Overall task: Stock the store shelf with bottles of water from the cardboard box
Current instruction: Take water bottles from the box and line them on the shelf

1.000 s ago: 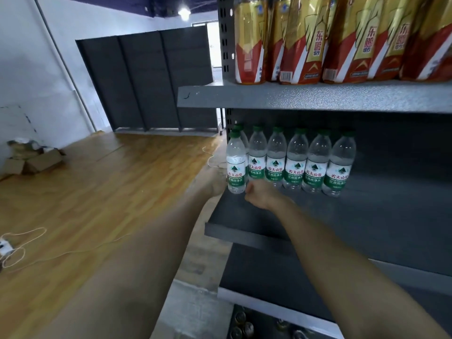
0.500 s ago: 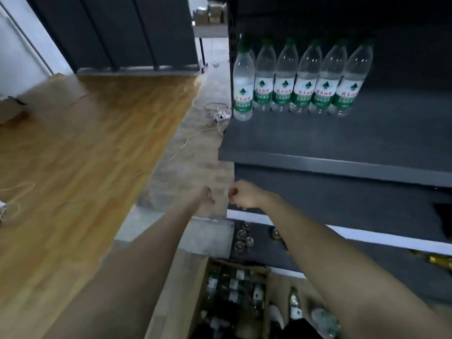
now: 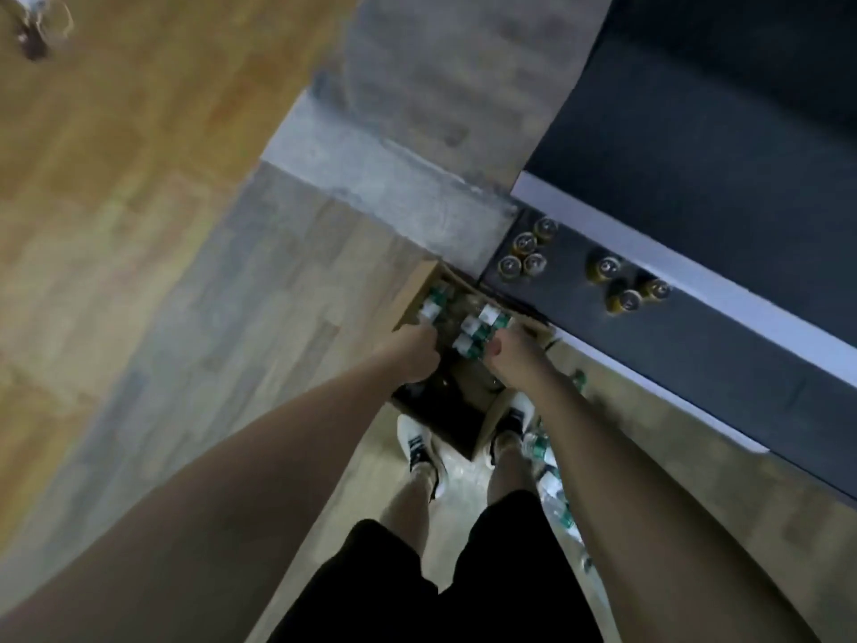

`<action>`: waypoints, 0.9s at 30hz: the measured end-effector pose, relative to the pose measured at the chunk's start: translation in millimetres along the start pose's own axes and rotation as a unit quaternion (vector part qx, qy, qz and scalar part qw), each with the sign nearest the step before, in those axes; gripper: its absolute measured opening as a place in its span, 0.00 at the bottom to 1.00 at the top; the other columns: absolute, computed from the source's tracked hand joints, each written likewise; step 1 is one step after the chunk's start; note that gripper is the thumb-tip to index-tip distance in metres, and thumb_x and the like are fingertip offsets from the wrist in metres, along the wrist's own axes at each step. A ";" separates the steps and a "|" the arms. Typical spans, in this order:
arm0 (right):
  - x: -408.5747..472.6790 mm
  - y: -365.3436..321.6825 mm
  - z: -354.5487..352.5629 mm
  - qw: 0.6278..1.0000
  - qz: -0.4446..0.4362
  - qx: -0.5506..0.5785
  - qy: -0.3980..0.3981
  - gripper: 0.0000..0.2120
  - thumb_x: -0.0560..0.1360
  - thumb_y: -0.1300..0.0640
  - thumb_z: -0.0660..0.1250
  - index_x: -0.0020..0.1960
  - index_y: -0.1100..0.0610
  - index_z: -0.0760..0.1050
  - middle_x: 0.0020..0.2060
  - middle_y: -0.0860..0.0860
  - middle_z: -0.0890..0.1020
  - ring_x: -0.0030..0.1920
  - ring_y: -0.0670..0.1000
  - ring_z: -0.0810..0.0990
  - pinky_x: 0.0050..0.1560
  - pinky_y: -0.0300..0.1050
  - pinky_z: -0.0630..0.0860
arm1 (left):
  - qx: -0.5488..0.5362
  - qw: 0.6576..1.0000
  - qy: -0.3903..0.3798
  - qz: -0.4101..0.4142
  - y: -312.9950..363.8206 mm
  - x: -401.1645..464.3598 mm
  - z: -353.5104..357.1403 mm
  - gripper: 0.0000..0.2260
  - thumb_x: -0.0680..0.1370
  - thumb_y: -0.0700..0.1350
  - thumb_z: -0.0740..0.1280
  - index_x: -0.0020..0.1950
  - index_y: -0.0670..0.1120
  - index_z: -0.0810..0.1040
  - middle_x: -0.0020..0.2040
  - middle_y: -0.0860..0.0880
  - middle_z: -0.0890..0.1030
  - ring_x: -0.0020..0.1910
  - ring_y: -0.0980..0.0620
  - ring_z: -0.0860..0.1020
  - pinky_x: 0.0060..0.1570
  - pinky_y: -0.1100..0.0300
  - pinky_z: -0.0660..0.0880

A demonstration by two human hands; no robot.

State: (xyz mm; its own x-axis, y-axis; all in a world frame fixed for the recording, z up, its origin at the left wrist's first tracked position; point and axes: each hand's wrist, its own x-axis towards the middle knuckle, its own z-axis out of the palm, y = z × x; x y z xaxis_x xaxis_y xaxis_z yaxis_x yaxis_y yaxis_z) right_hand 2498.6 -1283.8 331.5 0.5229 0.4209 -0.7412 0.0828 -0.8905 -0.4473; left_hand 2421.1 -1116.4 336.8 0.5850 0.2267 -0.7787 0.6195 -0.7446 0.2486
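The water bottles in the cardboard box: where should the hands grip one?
Probably round the body near the label, coming straight down from above: the water bottles lie sideways in the open-topped cardboard box, whose walls block a side approach.

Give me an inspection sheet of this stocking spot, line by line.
Surface: wood-pattern floor with a grey concrete strip.
Job's things: open brown cardboard box on the floor holding green-labelled clear water bottles; dark grey metal store shelf to the right.
Clutter: loose water bottles on the floor by the right shoe; gold-topped cans on the bottom shelf.
Hands: left hand and right hand reach into the box at the bottles; the grip is too blurred to judge.
Cables: white cable, top left.
Surroundings: white shoes, black shorts.
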 end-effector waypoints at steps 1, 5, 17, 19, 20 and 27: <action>9.0 9.7 13.2 1.000 0.011 -0.010 -0.006 0.14 0.79 0.58 0.62 0.37 0.53 0.64 0.33 0.50 0.67 0.33 0.50 0.67 0.35 0.46 0.66 | -0.011 1.000 -0.006 -0.016 -4.1 8.6 7.8 0.12 0.79 0.45 0.62 0.58 0.43 0.79 0.55 0.43 0.81 0.54 0.42 0.79 0.56 0.51 0.76; 47.8 51.4 67.8 0.998 0.050 -0.030 -0.037 0.06 0.78 0.54 0.63 0.51 0.57 0.73 0.51 0.57 0.78 0.52 0.59 0.77 0.52 0.49 0.74 | 0.001 0.998 -0.028 -0.051 -26.1 53.8 64.6 0.12 0.79 0.45 0.60 0.58 0.43 0.78 0.55 0.42 0.80 0.55 0.41 0.79 0.55 0.50 0.77; 184.7 142.7 189.2 0.994 0.053 -0.069 -0.063 0.18 0.77 0.53 0.67 0.63 0.60 0.72 0.60 0.58 0.74 0.60 0.59 0.74 0.54 0.49 0.74 | -0.053 0.992 -0.033 -0.109 -78.7 184.4 213.6 0.14 0.79 0.41 0.59 0.65 0.47 0.71 0.52 0.45 0.77 0.44 0.47 0.75 0.32 0.58 0.69; 200.1 152.5 207.5 0.993 0.053 -0.073 -0.071 0.18 0.76 0.52 0.67 0.63 0.60 0.72 0.60 0.58 0.75 0.59 0.58 0.75 0.56 0.53 0.76 | -0.068 0.990 -0.040 -0.117 -86.4 199.7 233.5 0.16 0.79 0.41 0.59 0.67 0.47 0.71 0.55 0.45 0.78 0.49 0.46 0.77 0.37 0.56 0.73; 207.5 156.2 215.8 0.993 0.055 -0.073 -0.074 0.18 0.76 0.52 0.68 0.62 0.59 0.72 0.60 0.57 0.75 0.58 0.58 0.76 0.56 0.53 0.77 | -0.072 0.989 -0.044 -0.123 -90.6 207.2 242.3 0.17 0.79 0.42 0.59 0.68 0.48 0.71 0.57 0.45 0.78 0.51 0.46 0.77 0.39 0.56 0.74; 251.9 176.4 260.5 0.992 0.054 -0.068 -0.097 0.17 0.77 0.51 0.67 0.62 0.58 0.72 0.58 0.55 0.75 0.54 0.55 0.77 0.51 0.51 0.77 | -0.057 0.988 -0.056 -0.133 -119.7 253.8 281.0 0.19 0.79 0.42 0.60 0.71 0.49 0.70 0.60 0.46 0.78 0.53 0.47 0.78 0.43 0.54 0.79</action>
State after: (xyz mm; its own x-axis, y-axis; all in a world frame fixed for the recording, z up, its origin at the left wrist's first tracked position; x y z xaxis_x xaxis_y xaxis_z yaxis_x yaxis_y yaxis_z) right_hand 2423.9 -1289.9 -64.5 0.3638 0.3348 -0.8692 0.1555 -0.9419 -0.2978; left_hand 2348.3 -1146.1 -52.5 0.3358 0.3301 -0.8822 0.8029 -0.5900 0.0849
